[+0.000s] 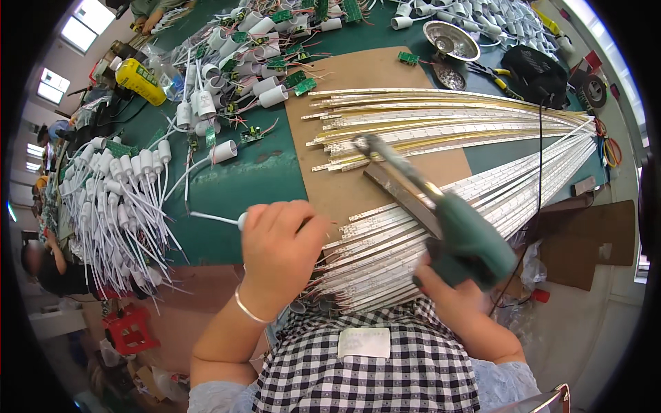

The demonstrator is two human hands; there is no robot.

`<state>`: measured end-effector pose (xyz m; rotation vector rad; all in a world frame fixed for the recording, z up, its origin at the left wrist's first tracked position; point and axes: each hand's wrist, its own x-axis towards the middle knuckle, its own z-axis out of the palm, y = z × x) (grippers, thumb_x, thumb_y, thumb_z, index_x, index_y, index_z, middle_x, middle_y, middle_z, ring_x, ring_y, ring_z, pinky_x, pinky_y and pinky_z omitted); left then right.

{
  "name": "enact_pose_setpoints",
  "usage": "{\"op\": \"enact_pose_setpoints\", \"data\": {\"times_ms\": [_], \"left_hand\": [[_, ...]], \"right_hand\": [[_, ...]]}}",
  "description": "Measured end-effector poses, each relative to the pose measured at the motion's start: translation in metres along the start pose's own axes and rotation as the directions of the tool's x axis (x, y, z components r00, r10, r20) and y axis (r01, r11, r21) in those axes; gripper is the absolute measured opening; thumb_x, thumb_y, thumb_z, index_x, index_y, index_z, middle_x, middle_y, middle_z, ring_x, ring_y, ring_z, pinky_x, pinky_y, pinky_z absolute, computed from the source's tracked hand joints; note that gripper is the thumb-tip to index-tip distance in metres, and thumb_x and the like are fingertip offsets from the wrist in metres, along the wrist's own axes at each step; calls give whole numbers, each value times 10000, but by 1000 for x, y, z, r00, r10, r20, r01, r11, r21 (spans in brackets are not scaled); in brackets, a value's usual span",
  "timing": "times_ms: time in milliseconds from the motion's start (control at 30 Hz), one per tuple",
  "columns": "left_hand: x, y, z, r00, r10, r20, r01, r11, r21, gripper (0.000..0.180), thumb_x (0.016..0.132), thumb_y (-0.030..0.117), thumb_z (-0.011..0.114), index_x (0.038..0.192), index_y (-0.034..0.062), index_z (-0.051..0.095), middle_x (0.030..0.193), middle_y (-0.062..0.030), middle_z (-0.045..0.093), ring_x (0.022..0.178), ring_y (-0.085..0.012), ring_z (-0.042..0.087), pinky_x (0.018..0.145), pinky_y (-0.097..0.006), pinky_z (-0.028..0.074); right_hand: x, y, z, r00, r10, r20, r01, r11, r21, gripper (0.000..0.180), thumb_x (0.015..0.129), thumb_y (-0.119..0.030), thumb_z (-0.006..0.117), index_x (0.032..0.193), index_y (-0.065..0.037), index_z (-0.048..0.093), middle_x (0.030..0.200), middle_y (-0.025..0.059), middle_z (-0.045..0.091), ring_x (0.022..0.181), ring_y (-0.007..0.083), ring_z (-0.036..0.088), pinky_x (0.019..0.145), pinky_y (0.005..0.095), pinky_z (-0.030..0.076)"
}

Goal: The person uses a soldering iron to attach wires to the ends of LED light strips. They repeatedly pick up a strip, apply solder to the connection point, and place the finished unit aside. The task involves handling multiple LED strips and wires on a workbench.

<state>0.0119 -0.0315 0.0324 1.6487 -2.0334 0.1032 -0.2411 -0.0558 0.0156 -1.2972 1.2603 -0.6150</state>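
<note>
My left hand (282, 244) is closed round a white plastic end cap (242, 220) with a white cable (213, 217) leading off to the left; most of the cap is hidden by the fingers. My right hand (458, 299) grips a green soldering gun (475, 241), smeared by motion, its metal barrel pointing up and left over the board. Beneath the barrel, a dark flat bar (410, 199) lies across a near bundle of white LED strips (385, 258). Thin wires come off the strips' left ends, close to my left hand. A far bundle of strips (413, 113) fans out beyond the barrel.
White capped cables (117, 186) are heaped at left, caps with green circuit boards (248, 55) at the back. A yellow bottle (138, 81), metal bowl (451, 41), pliers (499, 79) and black bag (537, 72) stand around the brown board (330, 186). A black cord (540, 158) hangs at right.
</note>
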Motion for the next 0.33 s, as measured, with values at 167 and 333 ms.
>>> {"op": "enact_pose_setpoints", "data": {"times_ms": [167,333], "left_hand": [[-5,-3,30,994,-82,72,88,993,-81,160,704,56,733,850,96,682,807,-26,598,744,-233,569,710,-377,391],[-3,-6,37,993,-46,111,57,993,-98,188,697,73,750,871,109,688,811,-20,602,754,-231,575,726,-381,402]], "right_hand": [[-28,22,-45,998,-53,43,50,995,86,340,836,-72,614,1166,-19,555,923,75,630,759,138,610,686,263,504],[-38,42,-56,986,-72,153,14,937,350,440,888,-158,624,1270,21,504,1089,148,655,859,180,676,771,281,536]]}}
